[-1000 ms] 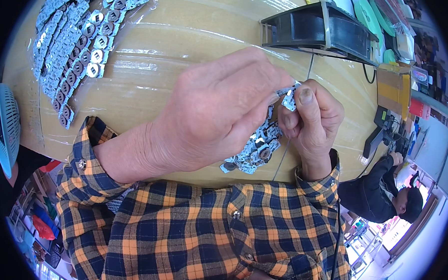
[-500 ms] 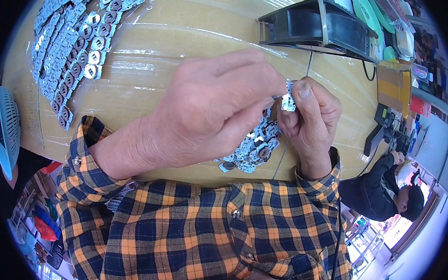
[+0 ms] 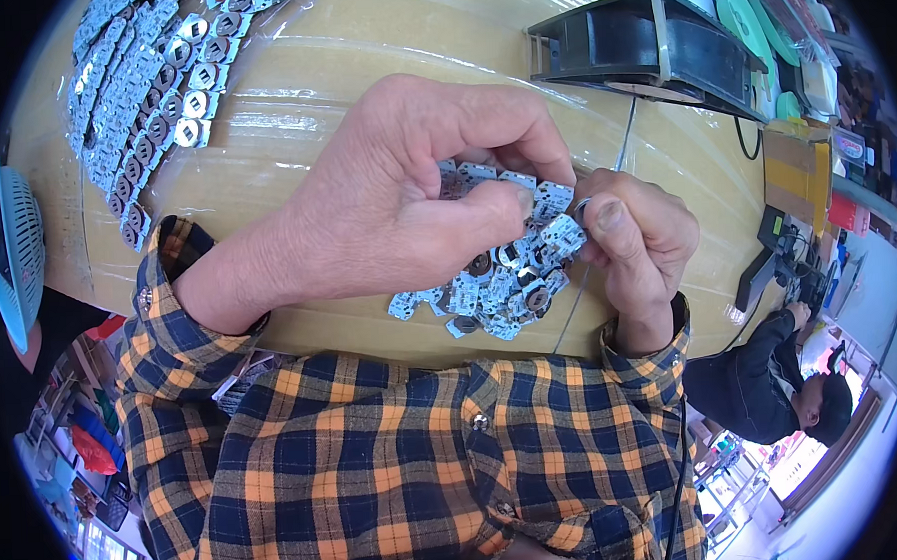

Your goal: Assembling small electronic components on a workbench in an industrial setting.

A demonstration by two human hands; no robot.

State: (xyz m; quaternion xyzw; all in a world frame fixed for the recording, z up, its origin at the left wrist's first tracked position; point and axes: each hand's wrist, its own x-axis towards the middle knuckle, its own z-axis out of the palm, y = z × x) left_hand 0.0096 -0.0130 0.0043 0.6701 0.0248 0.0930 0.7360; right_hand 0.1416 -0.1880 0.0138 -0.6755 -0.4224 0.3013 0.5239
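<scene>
Beneath my left hand [image 3: 389, 187], a row of small circuit boards [image 3: 517, 180] shows between the curled fingers and the thumb. Its thumb and index finger close on the row's right end. Close beside it, my right hand [image 3: 645, 233] is closed in a pinch, with the edge of a small silvery disc [image 3: 581, 210] at its fingertips. Another small circuit board [image 3: 564, 235] sits against the right thumb tip; whether the right hand grips it is unclear. Below the hands lies a loose pile of small circuit boards [image 3: 494, 300], some with round dark holders.
Rows of similar circuit boards [image 3: 151, 103] lie on plastic at the far left of the cardboard-covered table [image 3: 311, 116]. A black fan housing [image 3: 649, 46] stands far right, near a cardboard box [image 3: 794, 170]. A blue basket [image 3: 17, 254] is at left; another person [image 3: 763, 386] sits at right.
My left hand has turned and opened its curl, showing the row of boards in it. The small board that was upright at my right fingertips is now lower and tilted, with a disc edge showing.
</scene>
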